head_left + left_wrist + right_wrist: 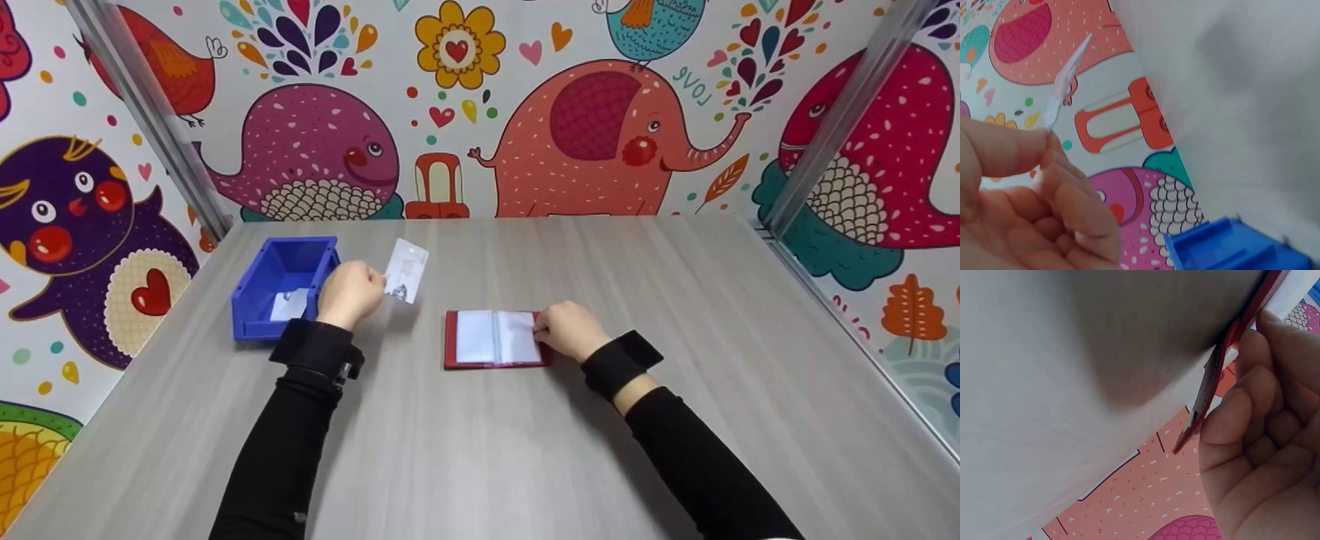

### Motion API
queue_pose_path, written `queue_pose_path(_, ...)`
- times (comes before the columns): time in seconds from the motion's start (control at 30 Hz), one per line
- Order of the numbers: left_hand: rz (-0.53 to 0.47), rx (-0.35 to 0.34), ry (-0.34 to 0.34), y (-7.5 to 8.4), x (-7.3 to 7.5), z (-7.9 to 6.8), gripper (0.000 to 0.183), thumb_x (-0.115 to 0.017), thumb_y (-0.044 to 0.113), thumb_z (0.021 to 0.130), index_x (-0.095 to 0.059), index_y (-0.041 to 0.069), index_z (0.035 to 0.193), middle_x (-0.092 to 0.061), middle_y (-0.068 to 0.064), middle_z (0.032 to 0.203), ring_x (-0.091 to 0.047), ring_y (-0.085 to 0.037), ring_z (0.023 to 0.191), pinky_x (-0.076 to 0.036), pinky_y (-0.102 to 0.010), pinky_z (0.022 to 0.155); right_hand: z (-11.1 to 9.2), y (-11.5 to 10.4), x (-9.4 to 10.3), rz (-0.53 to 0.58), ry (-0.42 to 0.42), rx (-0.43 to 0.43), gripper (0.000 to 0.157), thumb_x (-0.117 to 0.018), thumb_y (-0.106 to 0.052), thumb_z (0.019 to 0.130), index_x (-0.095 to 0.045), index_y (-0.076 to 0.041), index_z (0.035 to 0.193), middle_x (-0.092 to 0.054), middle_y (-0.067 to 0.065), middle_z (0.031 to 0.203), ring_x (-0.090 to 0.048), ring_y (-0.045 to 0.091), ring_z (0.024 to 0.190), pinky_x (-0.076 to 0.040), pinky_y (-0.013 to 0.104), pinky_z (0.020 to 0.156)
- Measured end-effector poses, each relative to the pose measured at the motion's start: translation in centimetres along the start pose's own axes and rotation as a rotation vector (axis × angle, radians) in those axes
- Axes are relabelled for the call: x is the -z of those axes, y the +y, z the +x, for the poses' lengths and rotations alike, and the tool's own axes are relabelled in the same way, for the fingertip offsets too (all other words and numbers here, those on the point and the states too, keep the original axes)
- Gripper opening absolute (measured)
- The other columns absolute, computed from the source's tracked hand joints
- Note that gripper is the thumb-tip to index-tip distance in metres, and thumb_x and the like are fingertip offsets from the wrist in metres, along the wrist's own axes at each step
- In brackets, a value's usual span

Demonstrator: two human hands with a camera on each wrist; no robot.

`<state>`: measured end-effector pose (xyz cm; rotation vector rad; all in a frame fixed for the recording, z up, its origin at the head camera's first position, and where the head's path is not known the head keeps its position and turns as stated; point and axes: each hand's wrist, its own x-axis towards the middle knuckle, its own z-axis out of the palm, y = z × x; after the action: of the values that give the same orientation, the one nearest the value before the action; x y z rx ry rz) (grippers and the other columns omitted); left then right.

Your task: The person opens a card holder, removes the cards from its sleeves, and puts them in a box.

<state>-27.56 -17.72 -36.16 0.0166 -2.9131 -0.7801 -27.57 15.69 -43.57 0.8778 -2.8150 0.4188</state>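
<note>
My left hand (349, 294) pinches a white card (407, 271) by its lower left edge, holding it above the table beside the bin. The left wrist view shows this card (1064, 79) nearly edge-on between thumb and forefinger. A red card holder (451, 341) lies spread in the middle of the table, with clear sleeve pages (475, 337) facing up. My right hand (574, 330) grips the holder's right edge. Up close in the right wrist view, thumb and forefinger pinch at the red cover (1216, 377), while the other fingers curl beneath.
Left of my left hand stands a blue plastic bin (262, 330) with a white card (289, 305) visible inside. Wall panels printed with cartoon animals border the table (465, 457) at the back and both sides, joined by metal corner posts (161, 127).
</note>
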Motion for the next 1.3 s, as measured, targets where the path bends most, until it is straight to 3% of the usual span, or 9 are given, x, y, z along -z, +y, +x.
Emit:
queue_pose_path(0.4, 0.025, 0.054, 0.081, -2.1, 3.5, 0.1, 0.042, -0.053, 0.019, 0.098, -0.044, 0.013, 0.057, -0.060, -0.010, 0.077, -0.051, -0.025, 0.065, -0.038, -0.037, 0.057, -0.1, 0.0, 0.0, 0.022, 0.009, -0.014, 0.006, -0.078, -0.003, 0.081, -0.077, -0.007, 0.077, -0.071, 0.005, 0.076, -0.065, 0.022, 0.070, -0.054, 0.038, 0.068)
queue_pose_path(0.5, 0.024, 0.088, 0.091, -2.8, 4.2, 0.1, 0.035, -0.052, 0.020, 0.098, -0.055, 0.007, 0.066, -0.062, -0.015, 0.082, -0.056, -0.030, 0.073, -0.044, -0.042, 0.063, -0.1, -0.1, -0.1, 0.018, 0.004, -0.015, 0.006, -0.078, -0.003, 0.082, -0.076, -0.007, 0.077, -0.071, 0.005, 0.076, -0.065, 0.022, 0.070, -0.054, 0.038, 0.068)
queue_pose_path(0.63, 0.012, 0.136, 0.098, -3.7, 5.0, 0.0, 0.028, -0.052, 0.022, 0.099, -0.068, 0.001, 0.087, -0.068, -0.019, 0.105, -0.060, -0.034, 0.087, -0.047, -0.048, 0.071, 0.0, 0.0, -0.1, 0.016, 0.000, -0.009, 0.006, -0.078, -0.004, 0.082, -0.077, -0.006, 0.077, -0.071, 0.006, 0.077, -0.066, 0.023, 0.071, -0.054, 0.039, 0.069)
queue_pose_path(0.87, -0.001, 0.194, 0.087, -5.0, 5.7, 0.0, 0.032, -0.048, 0.023, 0.102, -0.054, 0.005, 0.077, -0.059, -0.016, 0.090, -0.054, -0.030, 0.077, -0.038, -0.037, 0.059, 0.0, 0.1, -0.1, 0.006, 0.012, 0.019, 0.009, -0.078, -0.003, 0.081, -0.074, -0.007, 0.073, -0.068, 0.004, 0.072, -0.063, 0.022, 0.066, -0.053, 0.038, 0.065)
queue_pose_path(1.03, -0.010, 0.226, 0.079, -5.6, 6.1, 0.2, 0.033, -0.046, 0.023, 0.102, -0.065, -0.005, 0.106, -0.063, -0.024, 0.113, -0.058, -0.035, 0.089, -0.045, -0.045, 0.069, 0.0, 0.1, -0.2, 0.014, 0.007, 0.019, 0.010, -0.078, -0.003, 0.081, -0.074, -0.007, 0.072, -0.068, 0.004, 0.072, -0.063, 0.023, 0.067, -0.053, 0.039, 0.066)
queue_pose_path(1.13, -0.007, 0.224, 0.086, -5.9, 6.4, 0.2, 0.037, -0.046, 0.022, 0.102, -0.064, -0.007, 0.115, -0.062, -0.027, 0.121, -0.059, -0.039, 0.095, -0.046, -0.049, 0.074, 0.0, 0.1, -0.1, 0.009, 0.013, 0.025, 0.009, -0.078, -0.003, 0.080, -0.074, -0.007, 0.073, -0.068, 0.004, 0.072, -0.064, 0.023, 0.067, -0.053, 0.038, 0.066)
queue_pose_path(1.3, 0.006, 0.234, 0.117, -6.6, 6.9, 0.1, 0.035, -0.044, 0.021, 0.100, -0.067, -0.006, 0.103, -0.064, -0.027, 0.111, -0.060, -0.042, 0.094, -0.047, -0.050, 0.073, 0.0, 0.2, -0.1, 0.000, 0.019, 0.030, 0.011, -0.078, -0.003, 0.080, -0.073, -0.007, 0.072, -0.067, 0.003, 0.071, -0.063, 0.022, 0.066, -0.053, 0.038, 0.065)
